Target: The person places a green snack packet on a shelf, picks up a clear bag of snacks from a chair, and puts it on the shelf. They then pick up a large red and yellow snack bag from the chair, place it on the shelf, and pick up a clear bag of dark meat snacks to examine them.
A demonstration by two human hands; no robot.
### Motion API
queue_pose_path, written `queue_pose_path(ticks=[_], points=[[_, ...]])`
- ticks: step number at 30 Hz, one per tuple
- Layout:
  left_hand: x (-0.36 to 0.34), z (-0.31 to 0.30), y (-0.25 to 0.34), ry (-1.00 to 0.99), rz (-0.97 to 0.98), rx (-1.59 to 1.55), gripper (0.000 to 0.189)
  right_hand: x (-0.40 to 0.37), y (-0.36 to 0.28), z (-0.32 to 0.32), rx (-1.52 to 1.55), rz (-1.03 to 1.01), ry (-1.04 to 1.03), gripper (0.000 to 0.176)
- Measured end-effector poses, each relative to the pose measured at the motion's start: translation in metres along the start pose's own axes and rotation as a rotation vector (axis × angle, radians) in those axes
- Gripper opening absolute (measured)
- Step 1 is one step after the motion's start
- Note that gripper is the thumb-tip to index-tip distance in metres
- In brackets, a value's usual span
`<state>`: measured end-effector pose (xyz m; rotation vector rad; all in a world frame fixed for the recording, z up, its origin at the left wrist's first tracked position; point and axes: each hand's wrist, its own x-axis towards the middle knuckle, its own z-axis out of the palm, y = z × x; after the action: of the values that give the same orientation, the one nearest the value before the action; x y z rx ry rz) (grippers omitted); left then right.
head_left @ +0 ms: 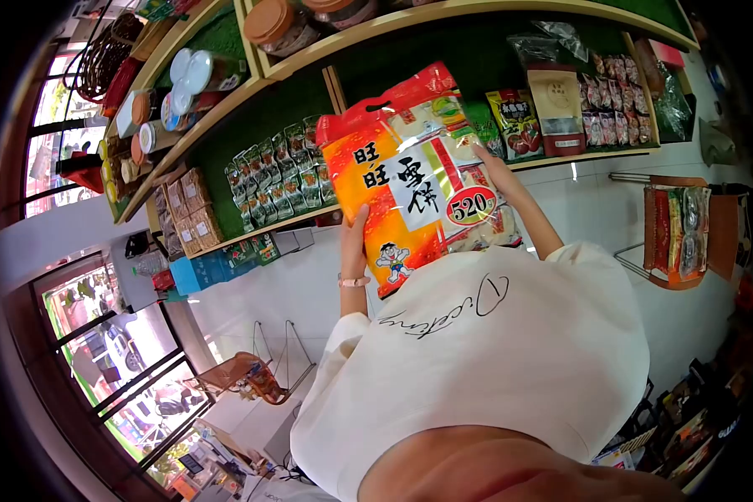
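Note:
A large red and orange bag of rice crackers (402, 188) is held up in front of my chest, tilted, its printed front facing me. My left hand (356, 238), with a band at the wrist, grips the bag's left edge; its fingers are mostly behind the bag. On the right side, my right hand (498, 171) holds the other edge, fingers partly hidden too. Behind the bag runs a green-lined shelf (443, 75) with small packets (276, 171) to the left and a yellow-black snack bag (514, 121) to the right.
Lidded jars (197, 75) stand on the upper left shelf. Brown packs (191, 209) sit at the lower shelf's left end. A rack with packets (676, 230) is at the right, and a wire-legged basket stand (247, 376) is at the lower left, near windows.

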<state>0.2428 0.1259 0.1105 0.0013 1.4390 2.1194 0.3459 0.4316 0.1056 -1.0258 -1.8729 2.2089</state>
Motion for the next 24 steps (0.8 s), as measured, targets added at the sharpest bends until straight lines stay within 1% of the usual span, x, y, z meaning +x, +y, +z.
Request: queue_pose_path(ticks=[1, 2, 3, 4, 5, 7, 9, 11, 12, 13, 15, 17, 18, 19, 20, 21, 22, 23, 24], points=[[0.001, -0.006, 0.002, -0.013, -0.002, 0.021, 0.04, -0.004, 0.003, 0.004, 0.009, -0.015, 0.033, 0.06], [0.009, -0.014, -0.001, -0.029, 0.0, 0.044, 0.04, -0.018, -0.004, 0.011, 0.118, -0.03, 0.0, 0.059], [0.015, -0.02, -0.002, -0.052, 0.004, 0.072, 0.04, -0.031, -0.009, 0.016, 0.096, -0.067, -0.019, 0.057], [0.01, -0.018, 0.005, -0.106, 0.068, 0.052, 0.039, -0.048, -0.014, 0.019, 0.078, -0.098, -0.031, 0.055], [0.001, -0.016, 0.017, -0.151, 0.032, 0.07, 0.039, -0.066, -0.016, 0.02, 0.056, -0.121, -0.042, 0.053], [-0.01, -0.009, 0.041, -0.226, -0.04, 0.085, 0.04, -0.076, -0.018, 0.006, -0.179, -0.145, -0.148, 0.057], [-0.011, -0.01, 0.051, -0.238, 0.001, 0.158, 0.04, -0.124, -0.043, 0.001, -0.434, -0.259, -0.207, 0.061], [-0.042, -0.005, 0.083, -0.283, 0.029, 0.237, 0.041, -0.155, -0.046, 0.0, -0.441, -0.318, -0.208, 0.068], [-0.066, -0.011, 0.091, -0.294, 0.099, 0.229, 0.039, -0.198, -0.048, 0.014, -0.45, -0.351, -0.09, 0.07], [-0.037, 0.001, 0.123, -0.284, 0.193, 0.21, 0.038, -0.189, -0.099, 0.028, -0.472, -0.402, 0.004, 0.071], [-0.026, -0.009, 0.142, -0.259, 0.658, 0.527, 0.036, -0.219, -0.129, 0.035, -0.546, -0.32, 0.005, 0.077], [-0.077, -0.009, 0.151, -0.072, 0.869, 0.91, 0.037, -0.301, -0.146, 0.056, -0.507, -0.345, -0.045, 0.083], [-0.108, -0.016, 0.15, 0.025, 0.968, 1.098, 0.037, -0.329, -0.134, 0.065, -0.565, -0.374, 0.04, 0.085], [-0.145, -0.023, 0.14, 0.009, 1.019, 1.109, 0.039, -0.358, -0.122, 0.075, -0.622, -0.398, 0.128, 0.087], [-0.038, 0.013, 0.152, 0.067, 1.085, 1.137, 0.041, -0.206, -0.154, 0.071, -0.757, -0.486, 0.27, 0.088], [-0.042, 0.028, 0.135, 0.063, 1.151, 1.148, 0.042, -0.178, -0.13, 0.071, -0.882, -0.548, 0.469, 0.089], [-0.058, 0.032, 0.111, 0.081, 1.07, 1.286, 0.048, -0.162, -0.098, 0.068, -0.694, -0.723, 0.29, 0.086], [-0.076, 0.035, 0.087, 0.099, 0.981, 1.423, 0.053, -0.2, -0.099, 0.078, -1.078, -0.802, 0.392, 0.088], [-0.096, 0.04, 0.076, 0.079, 0.979, 1.451, 0.058, -0.198, -0.077, 0.079, -1.137, -0.828, 0.473, 0.087]])
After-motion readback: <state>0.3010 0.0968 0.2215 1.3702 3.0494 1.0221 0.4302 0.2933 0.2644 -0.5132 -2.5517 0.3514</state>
